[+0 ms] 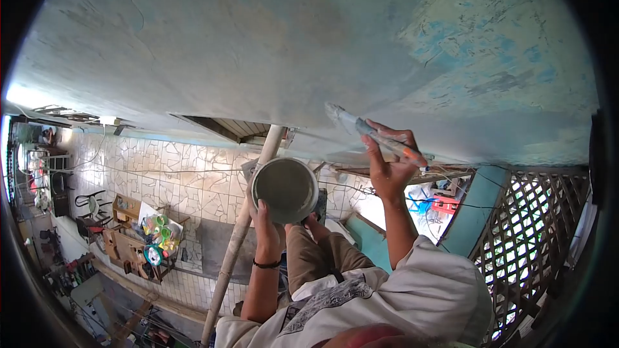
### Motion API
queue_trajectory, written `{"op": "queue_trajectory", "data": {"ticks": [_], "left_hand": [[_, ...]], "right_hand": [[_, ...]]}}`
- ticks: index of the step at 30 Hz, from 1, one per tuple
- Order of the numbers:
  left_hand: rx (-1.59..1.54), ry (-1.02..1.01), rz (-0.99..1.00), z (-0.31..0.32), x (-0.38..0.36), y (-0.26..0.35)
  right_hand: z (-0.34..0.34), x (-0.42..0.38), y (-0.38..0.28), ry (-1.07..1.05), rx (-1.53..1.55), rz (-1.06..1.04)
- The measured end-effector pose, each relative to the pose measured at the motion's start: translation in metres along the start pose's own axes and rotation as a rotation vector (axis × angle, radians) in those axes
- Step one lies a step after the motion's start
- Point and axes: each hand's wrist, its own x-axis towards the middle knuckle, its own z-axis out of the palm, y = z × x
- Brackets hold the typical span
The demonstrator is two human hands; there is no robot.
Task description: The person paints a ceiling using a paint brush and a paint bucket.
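Note:
My right hand (393,161) is closed around the handle of a paintbrush (374,133), whose whitish bristles point up and left near the grey-blue wall (258,38). Lower and to the left, my left hand (265,229) grips a round bucket (284,191) by its near-left side, with the thumb at the rim. Inside the bucket is a smooth grey surface. The wall shows pale, patchy paint with blue flecks at the upper right.
A long pole (232,254) slants up beside the bucket. Far below is a floor of irregular tiles (174,183) with a cluttered table (161,238) at the left. A wooden lattice (525,232) stands at the right, and thin wires cross the view.

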Motion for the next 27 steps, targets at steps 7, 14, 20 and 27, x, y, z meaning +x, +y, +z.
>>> {"op": "queue_trajectory", "data": {"ticks": [7, 14, 20, 27], "left_hand": [[-0.034, -0.028, 0.052, 0.013, 0.019, 0.0], [0.041, -0.036, 0.177, 0.049, 0.035, 0.011], [0.136, -0.051, 0.191, 0.061, 0.037, 0.013], [0.152, -0.098, 0.186, 0.06, 0.033, 0.006]], "right_hand": [[-0.012, -0.001, -0.02, 0.065, 0.234, 0.124], [0.009, -0.011, -0.057, -0.183, 0.231, 0.086], [0.031, -0.01, -0.043, -0.387, -0.067, -0.172], [0.037, -0.011, -0.033, -0.442, -0.148, -0.192]]}}
